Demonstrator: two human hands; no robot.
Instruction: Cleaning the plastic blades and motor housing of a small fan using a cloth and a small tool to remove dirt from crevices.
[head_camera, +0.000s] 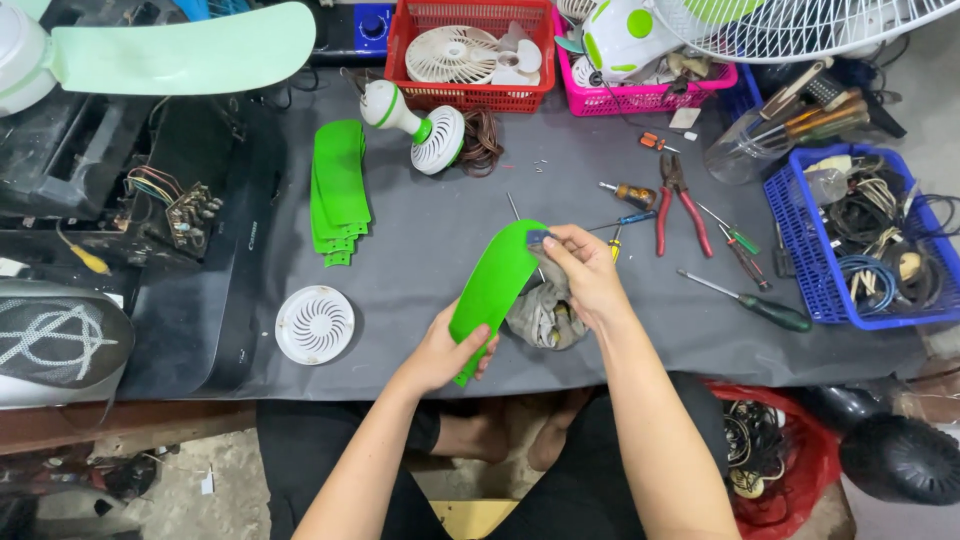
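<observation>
My left hand grips the lower end of a bright green fan blade, held tilted above the grey mat. My right hand pinches a small dark pad against the blade's upper tip and also clutches a grey rag that hangs below it. A thin metal rod lies on the mat just behind the blade.
A stack of green blades and a white round grille lie at the left. A white-green fan motor sits behind. Red-handled pliers and screwdrivers lie at the right, beside a blue basket of cables. Red and pink baskets stand at the back.
</observation>
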